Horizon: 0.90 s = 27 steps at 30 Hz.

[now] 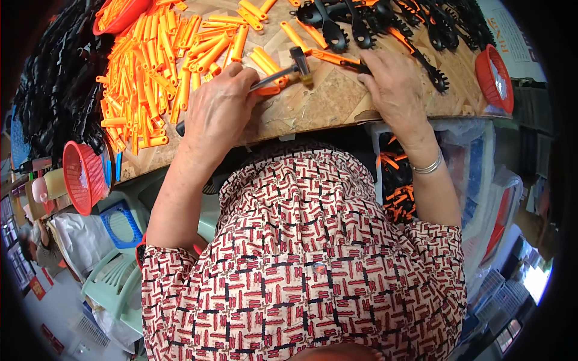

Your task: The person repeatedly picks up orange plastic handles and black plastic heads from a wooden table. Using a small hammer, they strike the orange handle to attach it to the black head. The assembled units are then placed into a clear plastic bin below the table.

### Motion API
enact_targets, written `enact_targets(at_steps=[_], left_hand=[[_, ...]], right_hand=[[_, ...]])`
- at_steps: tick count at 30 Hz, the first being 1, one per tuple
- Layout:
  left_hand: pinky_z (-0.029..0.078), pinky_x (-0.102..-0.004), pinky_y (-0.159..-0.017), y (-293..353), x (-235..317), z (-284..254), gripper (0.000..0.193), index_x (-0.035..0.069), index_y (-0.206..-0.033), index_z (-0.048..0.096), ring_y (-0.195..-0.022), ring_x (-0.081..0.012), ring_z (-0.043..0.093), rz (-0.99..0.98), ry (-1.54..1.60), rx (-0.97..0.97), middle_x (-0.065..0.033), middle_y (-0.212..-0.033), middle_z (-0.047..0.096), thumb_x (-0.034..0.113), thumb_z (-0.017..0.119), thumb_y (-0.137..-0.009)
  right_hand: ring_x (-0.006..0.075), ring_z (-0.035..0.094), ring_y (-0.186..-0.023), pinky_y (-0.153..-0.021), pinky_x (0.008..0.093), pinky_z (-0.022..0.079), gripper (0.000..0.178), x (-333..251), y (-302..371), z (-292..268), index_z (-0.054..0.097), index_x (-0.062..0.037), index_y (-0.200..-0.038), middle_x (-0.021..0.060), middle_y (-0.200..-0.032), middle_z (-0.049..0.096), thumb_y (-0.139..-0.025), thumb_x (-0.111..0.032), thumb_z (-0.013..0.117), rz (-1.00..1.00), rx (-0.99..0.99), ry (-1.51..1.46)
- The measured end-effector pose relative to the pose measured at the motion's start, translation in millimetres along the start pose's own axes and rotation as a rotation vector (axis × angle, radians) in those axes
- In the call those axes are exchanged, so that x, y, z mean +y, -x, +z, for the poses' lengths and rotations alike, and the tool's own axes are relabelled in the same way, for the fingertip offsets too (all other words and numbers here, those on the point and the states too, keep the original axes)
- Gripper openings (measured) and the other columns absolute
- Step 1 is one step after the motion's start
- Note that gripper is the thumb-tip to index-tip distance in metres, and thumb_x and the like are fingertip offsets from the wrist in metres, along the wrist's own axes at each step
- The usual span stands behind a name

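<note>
My left hand (221, 105) is closed round the shaft of a small hammer (299, 58). Its head, dark on one side and yellowish on the other, sits just above the tabletop between my hands. In my right hand (394, 81) is a kitchen utensil with an orange handle (332, 58) pointing left toward the hammer head. The utensil's black part is mostly covered by my fingers, so its kind cannot be made out. Loose orange handles (265, 62) lie beside my left hand. Black spaghetti servers (334, 35) lie beyond my right hand, and another server (438, 79) lies to its right.
A large heap of orange handles (144, 78) covers the table's left side, with black pieces (60, 78) piled beyond. Red baskets stand at the left edge (84, 177) and right edge (495, 78). Below the table, a plastic-lined container holds black-and-orange pieces (400, 201). A green chair (114, 280) stands lower left.
</note>
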<state>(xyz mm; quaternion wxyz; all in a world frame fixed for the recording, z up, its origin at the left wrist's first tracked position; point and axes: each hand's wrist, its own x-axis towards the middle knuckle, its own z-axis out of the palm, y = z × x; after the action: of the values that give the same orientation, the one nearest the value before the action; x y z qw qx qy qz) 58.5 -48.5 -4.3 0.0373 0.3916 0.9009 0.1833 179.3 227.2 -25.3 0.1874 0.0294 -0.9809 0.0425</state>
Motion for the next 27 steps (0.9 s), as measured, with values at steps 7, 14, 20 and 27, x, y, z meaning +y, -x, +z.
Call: enact_targets(at_steps=[7,14,20,27], left_hand=[[0.048,-0.0353,-0.068,-20,-27,-15,0.019,0.002,-0.1,0.072,-0.068,-0.0208,0.06,-0.168,0.234,-0.141,-0.0129,-0.076,0.065,0.016,0.074,-0.087],[0.046,-0.0291,-0.063,-15,-85,-7,0.022,0.002,-0.106,0.073,-0.068,-0.0077,0.054,-0.113,-0.057,0.27,0.0011,-0.071,0.06,0.02,0.073,-0.092],[0.046,-0.0281,-0.063,-24,-27,-2,0.026,0.005,-0.115,0.073,-0.067,-0.0101,0.055,-0.076,0.364,0.107,-0.0011,-0.077,0.062,0.016,0.075,-0.091],[0.053,-0.0409,-0.082,-51,-22,3,0.027,0.008,-0.11,0.073,-0.094,-0.0308,0.067,0.28,-0.032,-0.058,-0.0103,-0.107,0.067,0.021,0.075,-0.086]], right_hand=[[0.0339,0.064,-0.089,-0.075,0.042,0.049,0.016,-6,10,-13,0.067,-0.0046,-0.097,0.013,-0.09,0.065,-0.088,-0.017,0.069,0.169,-0.033,-0.207],[0.0225,0.059,-0.055,-0.055,0.03,0.046,0.018,-20,33,-36,0.07,-0.0009,-0.096,0.0087,-0.067,0.065,-0.092,-0.018,0.072,0.532,-0.103,-0.504],[0.0051,0.06,-0.062,-0.057,0.0201,0.048,0.013,-41,61,-33,0.073,0.0039,-0.098,0.0002,-0.07,0.065,-0.094,-0.008,0.072,0.917,-0.26,-1.074],[0.0043,0.061,-0.061,-0.057,0.0203,0.049,0.012,-56,93,-5,0.072,0.0023,-0.096,0.0,-0.069,0.066,-0.095,-0.009,0.07,0.902,-0.296,-1.236]])
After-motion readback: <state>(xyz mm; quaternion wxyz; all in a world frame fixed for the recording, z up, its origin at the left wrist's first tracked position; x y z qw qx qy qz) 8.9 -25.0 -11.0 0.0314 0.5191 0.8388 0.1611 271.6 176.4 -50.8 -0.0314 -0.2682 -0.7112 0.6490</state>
